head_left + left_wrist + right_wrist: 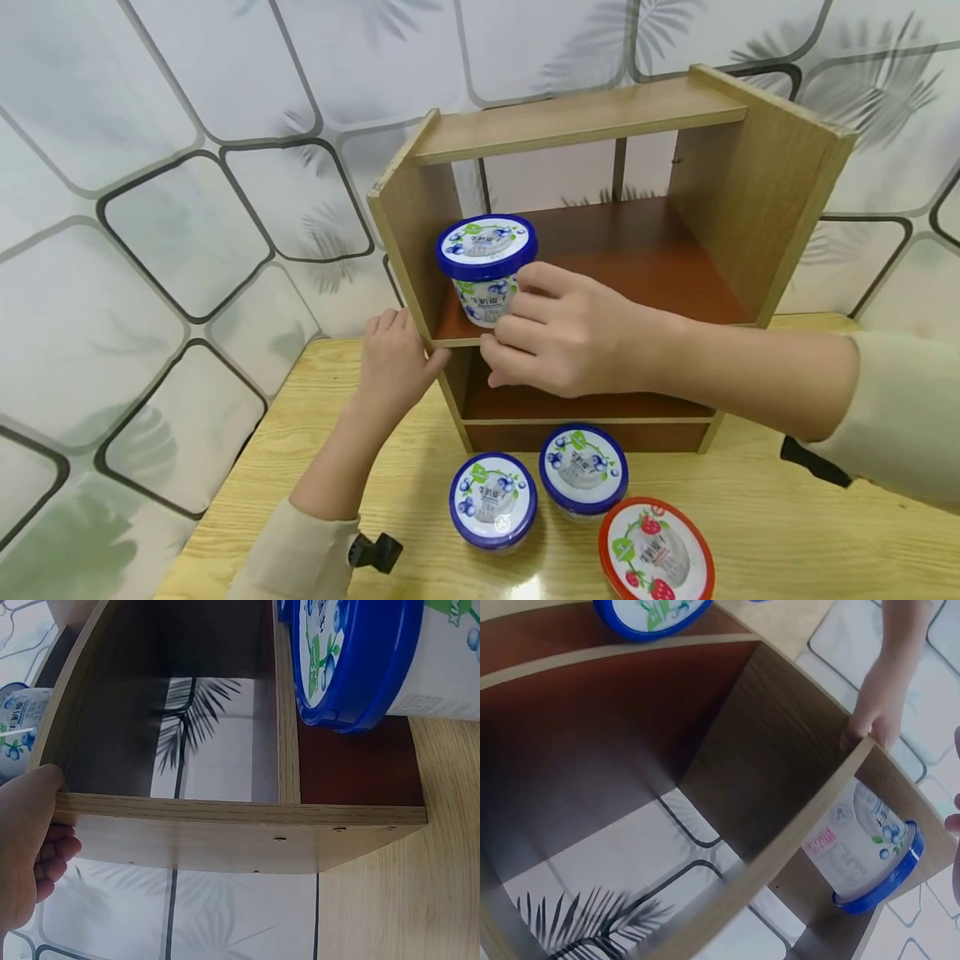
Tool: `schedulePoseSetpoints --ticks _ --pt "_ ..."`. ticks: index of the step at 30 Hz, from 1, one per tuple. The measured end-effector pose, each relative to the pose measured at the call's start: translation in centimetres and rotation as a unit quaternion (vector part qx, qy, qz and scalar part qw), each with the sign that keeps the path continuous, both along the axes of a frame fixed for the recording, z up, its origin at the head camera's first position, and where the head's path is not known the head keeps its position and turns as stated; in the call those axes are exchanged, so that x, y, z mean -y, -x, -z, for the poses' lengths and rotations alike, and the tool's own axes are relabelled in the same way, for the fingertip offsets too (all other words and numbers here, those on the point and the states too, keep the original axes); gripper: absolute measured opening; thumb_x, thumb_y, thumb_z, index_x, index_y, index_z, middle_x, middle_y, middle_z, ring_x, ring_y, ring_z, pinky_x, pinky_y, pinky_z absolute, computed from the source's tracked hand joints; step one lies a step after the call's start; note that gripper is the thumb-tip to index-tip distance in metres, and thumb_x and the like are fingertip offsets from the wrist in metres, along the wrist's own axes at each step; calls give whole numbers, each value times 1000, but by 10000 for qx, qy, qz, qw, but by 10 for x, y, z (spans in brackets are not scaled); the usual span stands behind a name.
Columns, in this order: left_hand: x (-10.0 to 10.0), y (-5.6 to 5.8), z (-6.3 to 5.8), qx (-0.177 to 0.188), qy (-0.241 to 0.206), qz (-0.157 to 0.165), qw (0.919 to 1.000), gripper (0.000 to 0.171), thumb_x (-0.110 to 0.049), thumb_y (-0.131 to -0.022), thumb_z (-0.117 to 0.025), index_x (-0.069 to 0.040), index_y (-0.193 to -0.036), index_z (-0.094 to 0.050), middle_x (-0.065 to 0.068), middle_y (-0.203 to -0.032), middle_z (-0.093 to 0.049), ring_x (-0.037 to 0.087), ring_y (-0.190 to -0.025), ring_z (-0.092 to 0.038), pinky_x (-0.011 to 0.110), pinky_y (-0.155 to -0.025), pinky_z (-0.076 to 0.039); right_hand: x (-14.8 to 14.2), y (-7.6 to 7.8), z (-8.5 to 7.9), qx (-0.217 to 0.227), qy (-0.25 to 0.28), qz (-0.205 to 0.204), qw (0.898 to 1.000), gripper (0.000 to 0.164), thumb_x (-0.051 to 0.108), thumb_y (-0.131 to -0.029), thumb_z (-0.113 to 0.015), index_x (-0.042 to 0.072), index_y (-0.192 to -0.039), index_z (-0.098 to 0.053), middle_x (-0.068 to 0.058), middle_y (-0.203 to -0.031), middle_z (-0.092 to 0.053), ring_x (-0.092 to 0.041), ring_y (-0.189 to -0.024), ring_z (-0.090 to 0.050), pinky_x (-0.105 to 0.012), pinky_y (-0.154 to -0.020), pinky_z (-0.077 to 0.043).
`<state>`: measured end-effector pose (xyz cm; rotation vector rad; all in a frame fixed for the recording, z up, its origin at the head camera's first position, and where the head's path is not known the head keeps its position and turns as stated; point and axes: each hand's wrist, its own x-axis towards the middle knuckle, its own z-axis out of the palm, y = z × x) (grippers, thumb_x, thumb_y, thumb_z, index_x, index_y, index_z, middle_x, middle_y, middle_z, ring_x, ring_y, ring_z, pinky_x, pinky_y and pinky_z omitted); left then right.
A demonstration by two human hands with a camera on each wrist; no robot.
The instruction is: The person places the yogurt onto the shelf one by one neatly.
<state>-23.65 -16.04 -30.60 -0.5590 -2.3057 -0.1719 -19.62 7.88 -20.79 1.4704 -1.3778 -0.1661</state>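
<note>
A tub with a blue lid and blueberry pictures [486,250] stands upright on the middle board of a small wooden shelf [780,200], against its left side panel. My right hand [562,333] is at the tub's front right with fingers loosely bent. In the right wrist view, the fingers [957,817] show at the right edge, with a gap between them and the tub [855,847]. My left hand [397,358] grips the left panel's front edge near the middle board. Its thumb lies at the front and its fingers [58,851] on the outer side.
Two more blue-lidded tubs [493,502] [583,468] stand on the wooden table [300,467] before the shelf. A red-lidded tub with strawberry pictures [657,552] is nearer, to their right. A patterned wall covering [187,233] rises behind the shelf.
</note>
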Motion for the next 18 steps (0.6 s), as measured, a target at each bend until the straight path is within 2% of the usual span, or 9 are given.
schedulePoseSetpoints --ticks 9,18 --pt "-1 0 2 87 -12 -45 10000 31 -26 -76 -65 1 -89 -57 17 -80 -61 33 -80 -55 41 -73 -40 -7 -17 13 310 -55 -76 9995 32 39 -93 -54 11 -87 -69 2 -70 -65 -16 -59 -57 -32 -68 -48" --pt "0 0 1 125 -3 -83 9999 29 -25 -75 -63 0 -86 -55 16 -78 -59 33 -78 -54 41 -72 -40 -10 -27 23 311 197 -715 9968 31 36 -92 -56 10 -82 -70 2 -65 -62 -15 -54 -52 -32 -63 -47"
